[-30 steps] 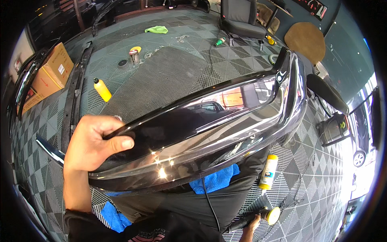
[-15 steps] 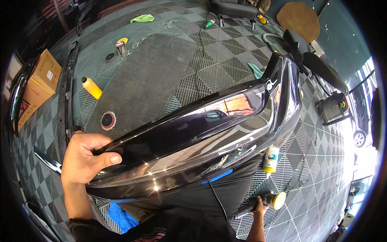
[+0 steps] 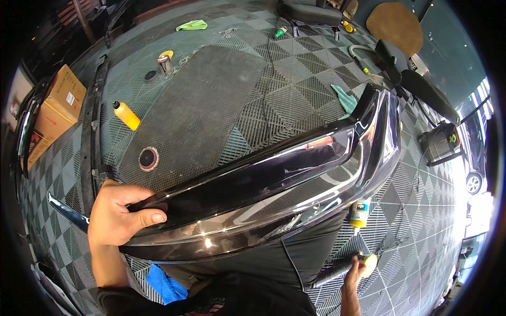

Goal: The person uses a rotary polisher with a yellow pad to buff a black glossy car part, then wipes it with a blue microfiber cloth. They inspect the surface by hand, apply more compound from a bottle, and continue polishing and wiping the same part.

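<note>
A long, glossy black car trim piece (image 3: 253, 195) lies slantwise across my lap, its bent end at the far right. It mirrors the lights, and a pale scuff or smear shows on its lower right side. My left hand (image 3: 124, 213) is closed round its near-left end, thumb on top. Low on the right, my right hand (image 3: 356, 271) grips a dark polisher (image 3: 334, 272) close to its head, which bears a yellow foam pad (image 3: 370, 265). The fingers there are partly hidden. A bottle (image 3: 359, 212) with a yellow lower end is just past my leg.
Patterned tiles cover the floor, with a dark mat (image 3: 195, 100) ahead. A yellow bottle (image 3: 126, 116), round pad (image 3: 148, 158), can (image 3: 165, 64) and green cloth (image 3: 191, 25) lie about. A cardboard box (image 3: 58, 110) stands left; a blue cloth (image 3: 166, 284) is by my leg.
My right hand has lifted the polisher slightly and moved it rightward; its pad has turned. The whole view has shifted a little. My left hand keeps its hold on the trim piece.
</note>
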Demonstrator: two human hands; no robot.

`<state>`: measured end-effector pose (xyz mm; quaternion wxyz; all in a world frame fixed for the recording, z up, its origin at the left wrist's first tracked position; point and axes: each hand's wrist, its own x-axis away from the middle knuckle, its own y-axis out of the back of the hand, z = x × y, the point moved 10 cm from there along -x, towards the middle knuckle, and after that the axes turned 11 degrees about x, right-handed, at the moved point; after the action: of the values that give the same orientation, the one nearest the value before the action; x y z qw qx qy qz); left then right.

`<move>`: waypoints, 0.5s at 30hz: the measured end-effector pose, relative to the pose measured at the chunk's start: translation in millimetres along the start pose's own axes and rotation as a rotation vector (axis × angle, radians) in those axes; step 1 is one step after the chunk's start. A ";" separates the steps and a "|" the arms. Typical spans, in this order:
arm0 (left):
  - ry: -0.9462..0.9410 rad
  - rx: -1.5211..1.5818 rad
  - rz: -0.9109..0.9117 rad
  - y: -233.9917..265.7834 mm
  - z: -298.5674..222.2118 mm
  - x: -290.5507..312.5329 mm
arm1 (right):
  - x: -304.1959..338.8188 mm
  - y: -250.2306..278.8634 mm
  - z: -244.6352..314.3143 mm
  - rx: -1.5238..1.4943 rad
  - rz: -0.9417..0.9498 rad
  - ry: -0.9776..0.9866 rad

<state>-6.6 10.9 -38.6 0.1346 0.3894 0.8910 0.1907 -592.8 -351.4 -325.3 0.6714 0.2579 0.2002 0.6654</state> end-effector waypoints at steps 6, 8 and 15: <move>0.018 0.005 -0.001 -7.8 0.0 10.1 | -17.1 1.5 274.0 -0.022 -0.160 0.620; -0.003 -0.009 -0.020 -6.2 -5.4 12.2 | 23.4 -2.5 361.8 0.145 -0.282 1.005; -0.049 -0.010 -0.055 -7.6 -9.8 18.6 | 176.8 -77.0 506.7 0.545 -0.101 1.753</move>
<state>-27.6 17.7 -34.9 0.1635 0.3689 0.8967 0.1819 -215.7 -214.3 39.4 0.2235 -0.1986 0.7985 0.5225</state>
